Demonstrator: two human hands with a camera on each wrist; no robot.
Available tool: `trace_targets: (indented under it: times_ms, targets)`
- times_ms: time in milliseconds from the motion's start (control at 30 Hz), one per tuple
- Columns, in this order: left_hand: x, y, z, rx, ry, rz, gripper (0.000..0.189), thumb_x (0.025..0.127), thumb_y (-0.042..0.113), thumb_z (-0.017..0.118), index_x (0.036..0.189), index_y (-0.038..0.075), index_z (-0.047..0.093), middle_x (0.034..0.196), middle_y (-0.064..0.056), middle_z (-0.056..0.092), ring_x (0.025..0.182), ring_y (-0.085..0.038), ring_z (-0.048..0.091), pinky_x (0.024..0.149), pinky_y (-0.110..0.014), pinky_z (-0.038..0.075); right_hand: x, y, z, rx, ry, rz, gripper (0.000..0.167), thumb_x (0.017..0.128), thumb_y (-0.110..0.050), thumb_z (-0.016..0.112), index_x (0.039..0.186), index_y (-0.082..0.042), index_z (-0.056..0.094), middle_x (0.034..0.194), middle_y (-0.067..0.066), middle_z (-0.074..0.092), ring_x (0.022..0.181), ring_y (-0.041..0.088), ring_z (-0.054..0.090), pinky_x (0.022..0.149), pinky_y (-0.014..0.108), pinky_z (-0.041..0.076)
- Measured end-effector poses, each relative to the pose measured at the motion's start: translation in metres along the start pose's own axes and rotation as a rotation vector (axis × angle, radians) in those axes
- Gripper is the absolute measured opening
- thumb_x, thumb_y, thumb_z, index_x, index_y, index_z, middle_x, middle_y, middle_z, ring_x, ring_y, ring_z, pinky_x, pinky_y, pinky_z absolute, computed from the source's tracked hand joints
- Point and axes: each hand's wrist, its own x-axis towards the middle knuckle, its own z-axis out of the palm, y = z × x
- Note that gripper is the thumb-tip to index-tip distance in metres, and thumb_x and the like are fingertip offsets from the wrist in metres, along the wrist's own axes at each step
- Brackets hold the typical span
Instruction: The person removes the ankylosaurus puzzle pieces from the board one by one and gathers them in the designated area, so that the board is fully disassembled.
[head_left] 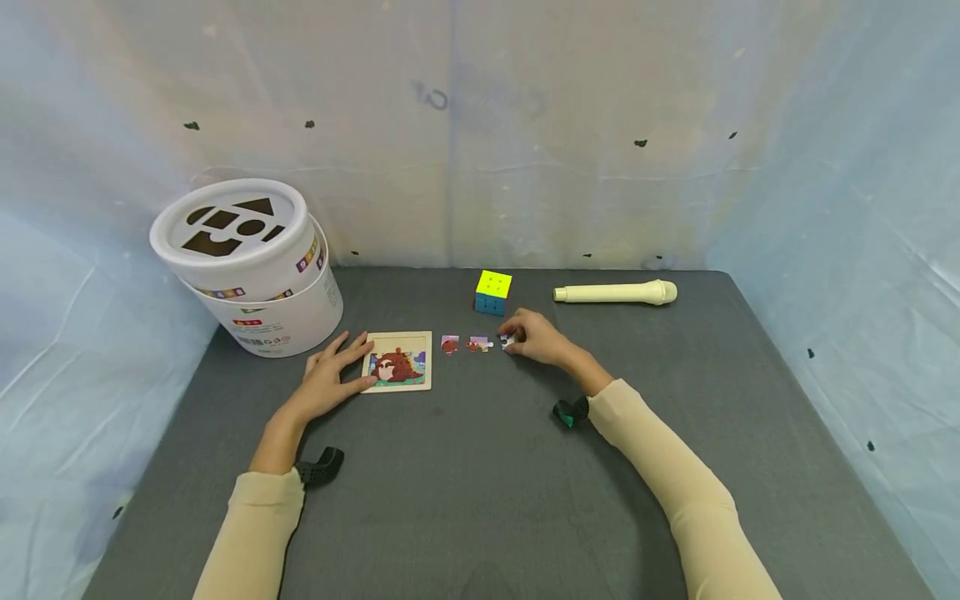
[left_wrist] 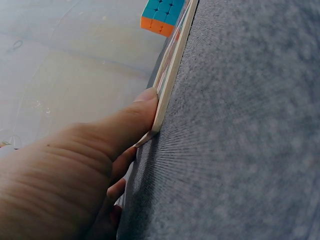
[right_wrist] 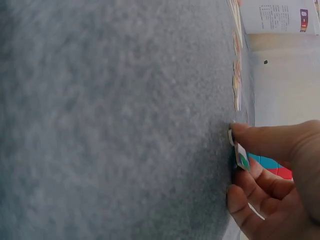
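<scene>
A small wooden tray puzzle (head_left: 401, 360) with a red-brown hedgehog-like picture lies on the dark table. My left hand (head_left: 326, 383) rests at its left side with fingers spread. The thumb (left_wrist: 145, 102) presses the lower left corner, and a fingertip touches the upper left edge. To the right of the tray, my right hand (head_left: 536, 337) pinches a small jigsaw piece (right_wrist: 242, 157) between thumb and fingers, close over the tabletop. The fingers partly cover this piece. Between the tray and that hand lie a purple-and-red piece (head_left: 449, 343) and another colourful piece (head_left: 478, 343).
A puzzle cube (head_left: 492, 292) with a yellow top stands just behind the right hand. Farther right lies a cream toy microphone (head_left: 615, 292). At the back left stands a white bucket (head_left: 288, 321) holding a lid with shaped holes (head_left: 232, 225). Pale sheets surround the table (head_left: 480, 500).
</scene>
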Motion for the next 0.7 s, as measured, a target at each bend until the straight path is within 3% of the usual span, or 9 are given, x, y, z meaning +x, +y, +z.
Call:
trace_targets:
  times_ms: [300, 467, 700]
  targets:
    - [0.0, 0.002, 0.001, -0.003, 0.015, 0.011, 0.071, 0.093, 0.034, 0.072, 0.151, 0.005, 0.044, 0.162, -0.014, 0.026, 0.15, -0.041, 0.007, 0.107, -0.066, 0.006, -0.003, -0.005, 0.001, -0.121, 0.019, 0.007, 0.03, 0.089, -0.005, 0.074, 0.118, 0.003, 0.071, 0.106, 0.015, 0.059, 0.09, 0.025, 0.056, 0.078, 0.037, 0.046]
    - [0.0, 0.003, 0.002, -0.008, 0.016, 0.024, 0.07, 0.093, 0.034, 0.071, 0.151, 0.005, 0.044, 0.162, -0.015, 0.027, 0.15, -0.041, 0.007, 0.107, -0.066, 0.006, -0.001, -0.004, 0.001, -0.128, 0.016, 0.003, 0.028, 0.091, -0.008, 0.073, 0.117, 0.002, 0.072, 0.106, 0.014, 0.062, 0.087, 0.024, 0.057, 0.076, 0.036, 0.047]
    - [-0.002, 0.002, 0.001, -0.025, 0.037, 0.039, 0.07, 0.092, 0.033, 0.072, 0.15, 0.004, 0.045, 0.161, -0.016, 0.028, 0.15, -0.042, 0.008, 0.107, -0.065, 0.007, 0.02, -0.027, 0.01, -0.243, 0.049, -0.049, 0.024, 0.095, -0.01, 0.068, 0.117, 0.0, 0.072, 0.108, 0.012, 0.062, 0.093, 0.024, 0.057, 0.078, 0.038, 0.048]
